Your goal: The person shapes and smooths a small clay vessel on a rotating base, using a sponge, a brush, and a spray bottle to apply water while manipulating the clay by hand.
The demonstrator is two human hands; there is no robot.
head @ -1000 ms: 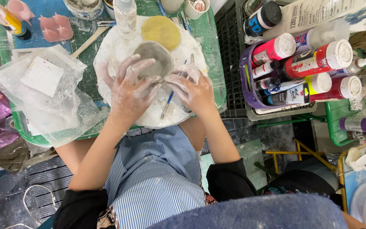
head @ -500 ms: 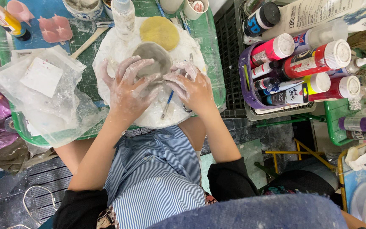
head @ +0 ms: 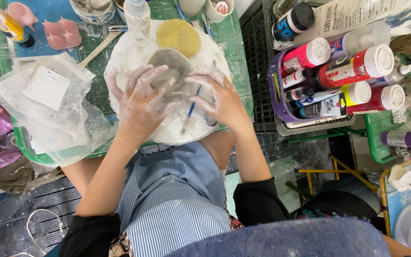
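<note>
Our left hand (head: 141,102) cups the near-left wall of a grey clay bowl (head: 170,66), fingers spread wide and curled against the clay, skin coated in pale slip. Our right hand (head: 217,97) presses on the bowl's right rim, fingers half bent and touching the clay; it grips nothing else. The bowl sits near the centre of a round white board (head: 129,57) smeared with clay, which rests on a green cutting mat (head: 96,81).

Just beyond the bowl lies a flat yellow sponge disc (head: 179,35), close to the rim but apart from it. A blue-handled brush (head: 190,112) lies on the board between our hands, under the right fingers. A clear spray bottle (head: 138,19) stands at the board's far edge. A wooden tool (head: 98,47) lies on the mat to the left.

A crumpled clear plastic bag (head: 48,109) covers the mat's left side. To the right, well apart, a purple basket (head: 281,102) holds paint bottles (head: 338,71) lying on their sides.
</note>
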